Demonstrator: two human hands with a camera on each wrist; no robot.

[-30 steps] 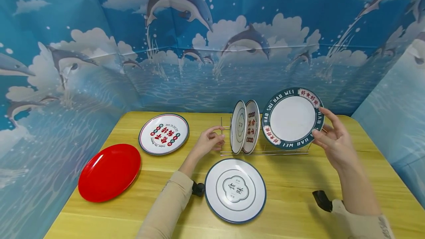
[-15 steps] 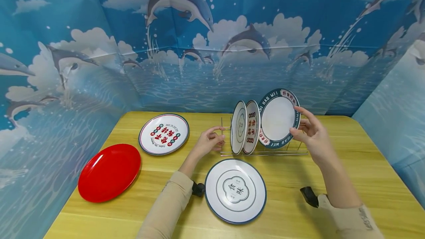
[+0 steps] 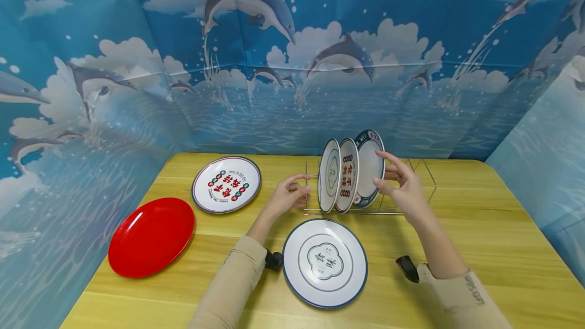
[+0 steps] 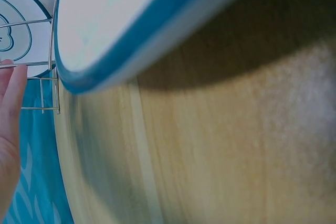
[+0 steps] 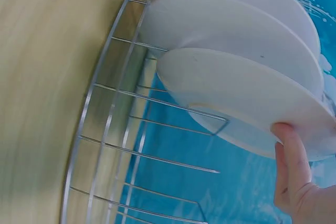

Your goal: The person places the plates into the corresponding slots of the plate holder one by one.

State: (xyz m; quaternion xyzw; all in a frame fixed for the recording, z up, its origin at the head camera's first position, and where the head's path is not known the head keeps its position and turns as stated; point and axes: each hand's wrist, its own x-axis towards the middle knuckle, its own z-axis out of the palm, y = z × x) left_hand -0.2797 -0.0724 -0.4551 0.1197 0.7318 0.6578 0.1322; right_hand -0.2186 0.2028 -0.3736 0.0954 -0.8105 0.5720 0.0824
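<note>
My right hand (image 3: 407,189) pinches the edge of a green-rimmed white plate (image 3: 369,166), thumb in front. The plate stands nearly upright at the wire dish rack (image 3: 388,212), close behind two standing plates: one with red characters (image 3: 347,174) and one with a flower-shaped emblem (image 3: 330,175). In the right wrist view the undersides of all three show, and a finger lies on the back of the held plate (image 5: 236,87). My left hand (image 3: 288,194) grips the rack's left end; its fingers meet the end wire in the left wrist view.
A white blue-rimmed plate (image 3: 325,293) lies in front of the rack, near my left wrist camera (image 3: 274,261). Farther left lie a plate with red characters (image 3: 226,185) and a red plate (image 3: 151,237). A dolphin-printed backdrop (image 3: 292,90) stands behind the table.
My right hand has moved left with the green-rimmed plate, turning it more edge-on and bringing it up behind the two standing plates. My left hand stays at the rack's end.
</note>
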